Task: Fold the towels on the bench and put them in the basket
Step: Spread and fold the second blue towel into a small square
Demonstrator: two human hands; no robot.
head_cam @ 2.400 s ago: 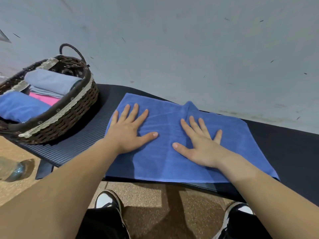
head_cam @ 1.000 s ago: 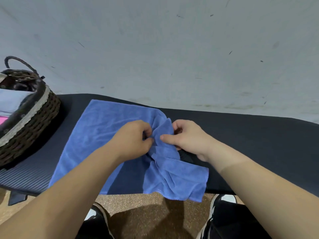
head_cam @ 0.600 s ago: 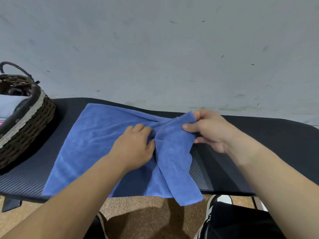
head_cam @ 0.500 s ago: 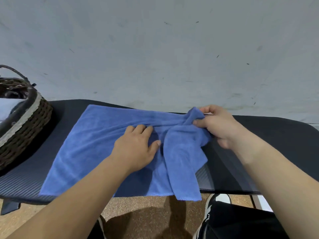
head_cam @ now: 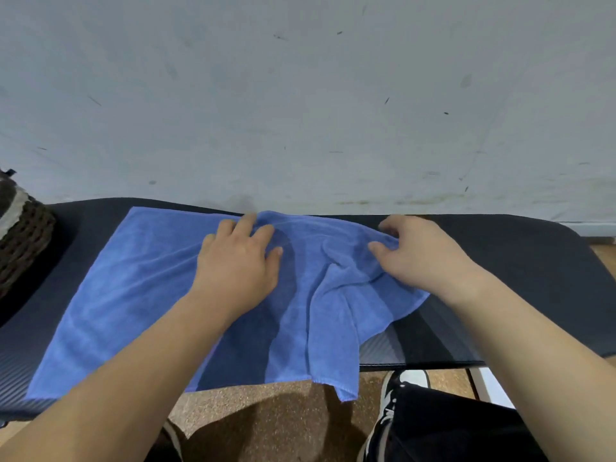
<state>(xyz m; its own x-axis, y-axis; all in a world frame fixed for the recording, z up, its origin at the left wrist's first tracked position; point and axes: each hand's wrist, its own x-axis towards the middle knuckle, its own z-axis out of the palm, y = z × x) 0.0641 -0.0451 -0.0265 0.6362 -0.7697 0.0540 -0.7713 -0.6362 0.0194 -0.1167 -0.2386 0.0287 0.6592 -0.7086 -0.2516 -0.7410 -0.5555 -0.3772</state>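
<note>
One blue towel [head_cam: 140,295] is seen on the black counter [head_cam: 520,261], spread under and between the two hands. To the left of the left hand [head_cam: 238,265] it lies flat and smooth; between the hands and below the right hand [head_cam: 416,258] it is bunched into loose folds. Its far edge runs along the back of the counter just beyond the fingertips, close to the grey wall [head_cam: 300,95]. Its near edge reaches the front rim of the counter, and one corner hangs over that rim below and between the hands, above the speckled brown floor [head_cam: 260,415].

The left hand is laid palm down on the towel with the fingers spread, nothing being gripped. The right hand is curled with a pinch of the towel's gathered right edge held between thumb and fingers.

One woven basket [head_cam: 20,235] is partly seen at the frame's left edge, well to the left of the left hand and apart from the towel; its inside cannot be seen. A strip of bare counter separates it from the towel's left edge. To the right of the right hand the counter is bare out to its rounded end. Two shoes are glimpsed on the floor below the forearms, the right one [head_cam: 390,395] black and white.
</note>
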